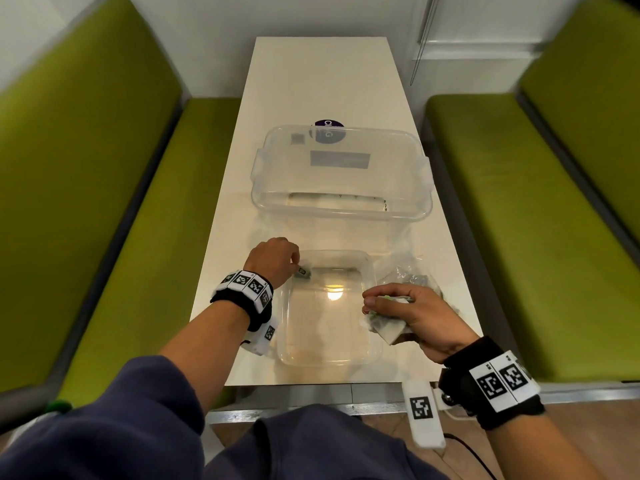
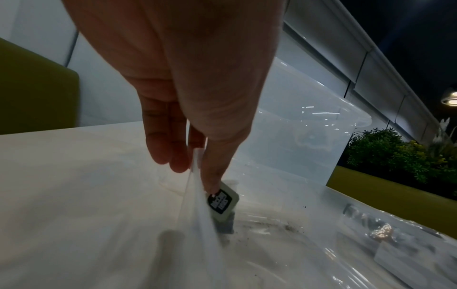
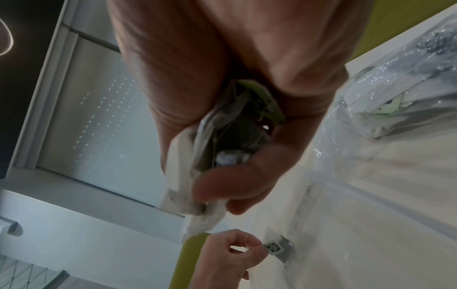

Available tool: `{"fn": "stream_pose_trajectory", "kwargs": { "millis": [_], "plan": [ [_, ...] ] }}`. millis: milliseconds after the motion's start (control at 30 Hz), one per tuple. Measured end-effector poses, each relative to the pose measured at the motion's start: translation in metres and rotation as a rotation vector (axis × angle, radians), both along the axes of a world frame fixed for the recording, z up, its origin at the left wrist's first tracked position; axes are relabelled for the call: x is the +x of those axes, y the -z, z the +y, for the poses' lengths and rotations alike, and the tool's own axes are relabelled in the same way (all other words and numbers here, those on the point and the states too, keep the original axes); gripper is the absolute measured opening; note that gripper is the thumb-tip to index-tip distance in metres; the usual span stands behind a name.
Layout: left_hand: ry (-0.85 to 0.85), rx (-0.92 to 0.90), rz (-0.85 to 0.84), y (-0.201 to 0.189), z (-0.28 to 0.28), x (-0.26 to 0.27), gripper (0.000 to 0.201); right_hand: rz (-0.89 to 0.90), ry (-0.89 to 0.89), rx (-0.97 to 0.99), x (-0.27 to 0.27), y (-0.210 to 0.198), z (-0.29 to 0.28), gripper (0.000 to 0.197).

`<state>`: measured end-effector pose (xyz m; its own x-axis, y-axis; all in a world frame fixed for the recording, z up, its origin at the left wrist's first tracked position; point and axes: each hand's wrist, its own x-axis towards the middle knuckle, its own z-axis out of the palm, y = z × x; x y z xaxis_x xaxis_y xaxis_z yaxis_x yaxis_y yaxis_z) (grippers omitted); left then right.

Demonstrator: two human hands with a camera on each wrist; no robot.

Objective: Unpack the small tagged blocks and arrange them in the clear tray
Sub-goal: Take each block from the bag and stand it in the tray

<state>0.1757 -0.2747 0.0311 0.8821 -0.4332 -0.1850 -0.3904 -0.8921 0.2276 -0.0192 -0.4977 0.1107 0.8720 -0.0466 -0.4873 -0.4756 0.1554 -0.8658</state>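
My left hand (image 1: 273, 259) has its fingers (image 2: 212, 176) pinched on one small tagged block (image 1: 303, 271), tag up, at the far left corner of the clear tray (image 1: 370, 348), just inside the wall; whether it already rests on the floor I cannot tell. My right hand (image 1: 405, 315) is curled round a crumpled plastic packet (image 1: 388, 329) over the tray's right rim, and green and grey shapes show through the film, more blocks by my guess. Beyond those fingers lies another wrapped bundle (image 1: 405, 275) on the surface (image 1: 322, 81), and past the tray stands a large clear bin (image 1: 341, 174). I see no other block in the tray, so I judge the job barely begun: this looks like the first piece going in, with the packet in my grip and the bundle both still to empty and set out.
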Motion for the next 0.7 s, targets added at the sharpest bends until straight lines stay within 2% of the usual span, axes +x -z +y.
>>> {"fn": "stream_pose_trajectory", "kwargs": {
  "millis": [67,433,567,700],
  "plan": [
    [0.008,0.005,-0.006,-0.003,0.000,-0.001,0.008,-0.001,-0.001,0.001,-0.002,0.000,0.001,0.022],
    [0.039,0.062,0.060,-0.021,0.003,-0.002,0.014,-0.018,0.015,0.013,-0.010,-0.002,-0.004,0.036],
    [0.037,0.018,0.090,-0.036,0.003,-0.006,0.017,0.001,0.052,0.026,-0.010,-0.003,-0.002,0.043],
    [0.046,-0.083,0.097,-0.069,0.002,-0.018,0.022,0.028,0.105,0.109,-0.007,-0.003,0.004,0.041]
  ]
}}
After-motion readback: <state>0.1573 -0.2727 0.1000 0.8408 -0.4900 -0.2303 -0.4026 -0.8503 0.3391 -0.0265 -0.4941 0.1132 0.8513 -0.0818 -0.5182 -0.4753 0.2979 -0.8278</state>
